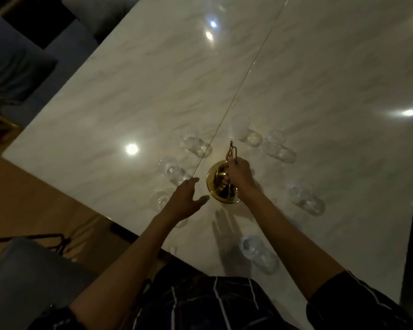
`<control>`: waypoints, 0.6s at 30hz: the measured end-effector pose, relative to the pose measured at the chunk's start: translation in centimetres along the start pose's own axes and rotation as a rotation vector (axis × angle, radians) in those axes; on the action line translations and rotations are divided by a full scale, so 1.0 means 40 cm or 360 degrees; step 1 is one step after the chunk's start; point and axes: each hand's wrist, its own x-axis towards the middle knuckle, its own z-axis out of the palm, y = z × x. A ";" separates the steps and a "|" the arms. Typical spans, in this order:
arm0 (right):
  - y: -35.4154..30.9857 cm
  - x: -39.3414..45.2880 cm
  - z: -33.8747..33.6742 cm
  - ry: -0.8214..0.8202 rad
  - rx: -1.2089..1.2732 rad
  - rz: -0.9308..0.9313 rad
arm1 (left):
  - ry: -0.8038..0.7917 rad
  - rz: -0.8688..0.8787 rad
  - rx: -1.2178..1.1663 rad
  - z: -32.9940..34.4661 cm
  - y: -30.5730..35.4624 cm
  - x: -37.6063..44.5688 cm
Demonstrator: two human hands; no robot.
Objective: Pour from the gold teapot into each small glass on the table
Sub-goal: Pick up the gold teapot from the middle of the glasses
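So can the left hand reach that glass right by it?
Probably yes. The left hand hovers open just above the nearest glass, with nothing between them. The right hand is busy gripping the gold teapot.

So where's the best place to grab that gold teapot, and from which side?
By the thin handle at its top, coming down from above, as the right hand does now. The gold teapot has a wide, smooth, rounded body that offers little to hold, and small glasses ring it, so a side approach could knock one. The left hand hovers open beside it.
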 end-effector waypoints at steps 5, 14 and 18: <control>-0.043 -0.102 -0.015 -0.0107 -0.0162 -0.0287 | 0.0096 0.0138 -0.0131 -0.003 -0.017 -0.092; -0.071 -0.287 0.023 -0.0254 -0.0593 -0.0619 | 0.0183 0.0017 -0.0810 0.011 -0.113 -0.232; -0.047 -0.339 0.062 -0.0342 -0.0657 -0.0601 | 0.0120 -0.0056 -0.0988 0.022 -0.144 -0.251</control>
